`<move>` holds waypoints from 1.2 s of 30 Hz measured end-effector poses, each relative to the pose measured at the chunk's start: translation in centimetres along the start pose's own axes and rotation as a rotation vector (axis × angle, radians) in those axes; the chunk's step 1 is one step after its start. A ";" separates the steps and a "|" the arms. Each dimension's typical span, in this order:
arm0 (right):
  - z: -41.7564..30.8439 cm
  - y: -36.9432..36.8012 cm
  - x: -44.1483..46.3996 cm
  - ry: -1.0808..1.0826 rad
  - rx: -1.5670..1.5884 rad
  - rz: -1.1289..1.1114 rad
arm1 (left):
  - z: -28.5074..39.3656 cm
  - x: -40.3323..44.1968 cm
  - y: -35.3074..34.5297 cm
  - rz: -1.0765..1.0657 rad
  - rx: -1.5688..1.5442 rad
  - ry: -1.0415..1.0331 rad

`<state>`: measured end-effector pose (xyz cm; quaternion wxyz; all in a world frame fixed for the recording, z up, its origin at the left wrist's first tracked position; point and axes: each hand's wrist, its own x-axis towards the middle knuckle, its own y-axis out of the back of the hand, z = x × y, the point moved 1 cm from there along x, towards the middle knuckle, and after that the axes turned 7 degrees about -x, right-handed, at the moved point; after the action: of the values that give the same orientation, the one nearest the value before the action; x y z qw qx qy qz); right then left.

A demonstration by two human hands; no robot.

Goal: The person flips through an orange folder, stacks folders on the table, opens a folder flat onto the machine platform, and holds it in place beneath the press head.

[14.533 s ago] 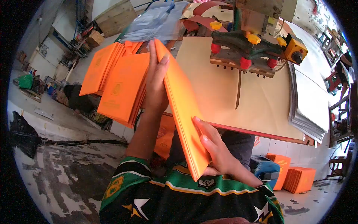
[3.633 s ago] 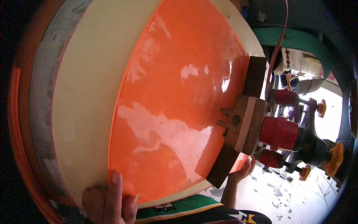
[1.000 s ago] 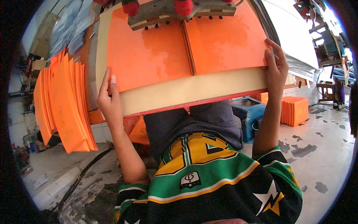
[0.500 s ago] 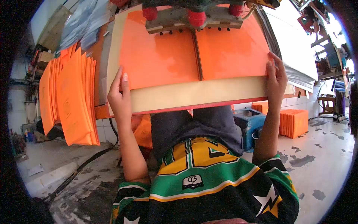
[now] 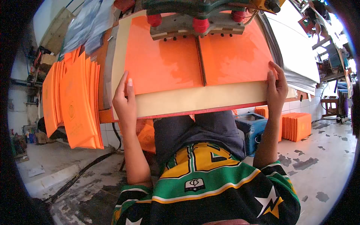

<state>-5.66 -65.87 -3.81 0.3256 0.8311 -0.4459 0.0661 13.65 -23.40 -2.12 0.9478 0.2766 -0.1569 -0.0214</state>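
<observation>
A glossy orange plastic sheet (image 5: pixel 165 67) lies over a cream board (image 5: pixel 202 98) with a red front edge. Down the middle of the orange runs a narrow dark strip (image 5: pixel 203 63). My left hand (image 5: pixel 125 101) pinches the sheet's near left corner between thumb and forefinger. At the near right corner, my right hand (image 5: pixel 276 83) has its thumb and forefinger on the sheet's edge; its other fingers are mostly hidden. Above the far part of the sheet is a machine head (image 5: pixel 198 28) with red cylinders.
Folded orange covers (image 5: pixel 77 105) stand in a bundle at the left, near clear plastic sheets (image 5: pixel 84 30). White sheets (image 5: pixel 296 48) are stacked at the right. On the floor are a blue container (image 5: pixel 250 127) and another orange stack (image 5: pixel 296 126). A black cable (image 5: pixel 80 174) crosses the floor.
The whole view has shifted slightly, so everything appears a little lower and most things slightly farther right. Both hands keep about the same places at the sheet's corners.
</observation>
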 end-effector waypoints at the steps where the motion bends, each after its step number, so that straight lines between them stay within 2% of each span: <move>1: -0.3 -0.1 -0.1 -0.009 0.012 0.012 | -0.1 0.0 0.0 0.003 0.003 -0.020; 6: -0.6 0.0 -0.2 -0.010 -0.042 0.026 | -0.1 0.0 -0.1 0.023 0.031 -0.101; 8: -0.4 -0.2 -0.2 0.002 -0.079 0.035 | 0.2 -0.1 -0.1 0.018 -0.009 -0.023; 12: -0.5 -0.4 -0.1 0.044 -0.089 0.067 | -0.7 0.0 -0.3 0.024 0.005 -0.026; 14: -1.0 -0.2 -0.2 0.030 -0.090 0.065 | -1.5 0.1 -0.4 0.067 0.028 -0.131; 17: -1.1 -0.1 -0.3 -0.003 -0.114 0.040 | -0.3 0.0 -0.3 0.029 0.036 -0.073; 20: -0.8 -0.3 -0.3 0.066 -0.112 0.069 | -0.2 -0.1 -0.3 0.023 0.019 -0.036; 22: -1.3 -0.1 -0.4 0.005 -0.141 0.050 | 0.0 -0.1 -0.3 0.022 0.030 -0.039; 27: -1.2 -0.2 -0.4 0.017 -0.152 0.052 | -0.7 -0.1 -0.3 0.021 0.041 -0.044; 29: -1.1 -0.2 -0.4 0.017 -0.163 0.049 | -1.7 0.0 -0.4 0.069 0.090 -0.125; 36: -1.6 -0.1 -0.4 -0.002 -0.164 0.030 | -1.6 0.0 -0.4 0.064 0.065 -0.103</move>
<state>-5.53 -64.60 -2.74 0.3912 0.7950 -0.4625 0.0335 14.16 -22.95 -3.65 0.9293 0.3007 -0.2146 0.0001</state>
